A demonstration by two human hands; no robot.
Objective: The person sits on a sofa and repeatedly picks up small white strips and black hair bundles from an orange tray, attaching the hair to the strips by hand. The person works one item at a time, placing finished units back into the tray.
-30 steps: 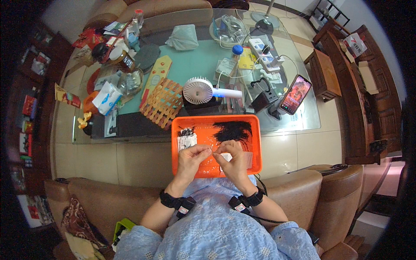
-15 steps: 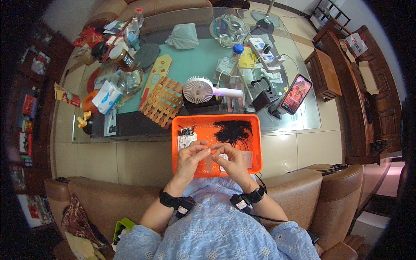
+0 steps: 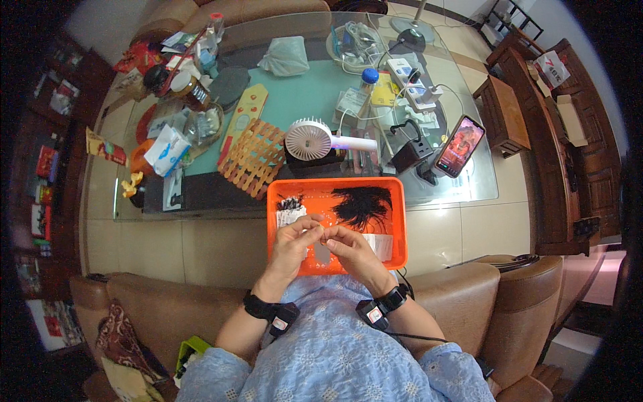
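Over an orange plastic tray (image 3: 404,231) at my lap, my left hand (image 3: 295,246) and my right hand (image 3: 351,249) meet with fingertips pinched together. Whatever they hold is too small to make out. A bundle of black strings (image 3: 362,204) lies in the tray's far right part. At the far left is a stack of white tags (image 3: 291,213) with black loops on top. White cards (image 3: 380,246) rest beside my right hand, partly covered by it. Below the fingertips a small grey flat piece (image 3: 321,254) shows on the tray bottom.
Beyond the tray stands a glass table (image 3: 301,87) bearing a white handheld fan (image 3: 309,139), a woven bamboo mat (image 3: 253,159), a lit phone (image 3: 459,146), a black plug adapter (image 3: 410,155), a power strip (image 3: 412,84) and jars (image 3: 189,90). A brown sofa (image 3: 455,295) surrounds me.
My right fingers have shifted slightly left and down against the left fingertips. More of the white cards and the grey piece now shows between and beside my hands.
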